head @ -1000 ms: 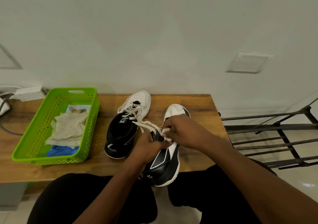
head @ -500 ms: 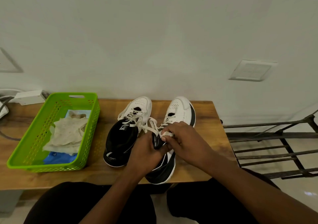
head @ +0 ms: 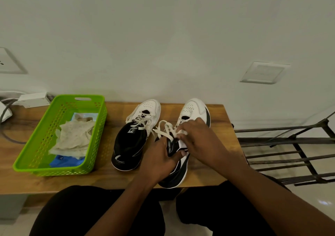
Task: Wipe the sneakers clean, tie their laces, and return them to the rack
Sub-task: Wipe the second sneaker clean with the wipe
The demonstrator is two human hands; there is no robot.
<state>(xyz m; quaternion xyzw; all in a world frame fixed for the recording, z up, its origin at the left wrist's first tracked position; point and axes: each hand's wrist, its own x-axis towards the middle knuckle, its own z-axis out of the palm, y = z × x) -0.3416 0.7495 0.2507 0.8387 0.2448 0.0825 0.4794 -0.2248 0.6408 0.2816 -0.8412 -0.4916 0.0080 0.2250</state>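
Now gripping the right-side sneaker at its collar, left hand fingers curled round it, heel at the near edge of the wooden surface. Right hand fingers pinching, apparently, its white laces. Just left of the fingers, the second sneaker; farther left, a green basket; right, the rack.

Two black-and-white sneakers lie on the worktop, toes pointing to its far edge. The left sneaker rests flat near the worktop's middle, with a white toe, a black heel and loose laces strewn over the tongue. The right sneaker lies just beside it, nearer the worktop's right end, heel at the near edge. The left hand grips its collar, and the right hand pinches its untied laces. A dark metal rack stands just off the worktop's right end.
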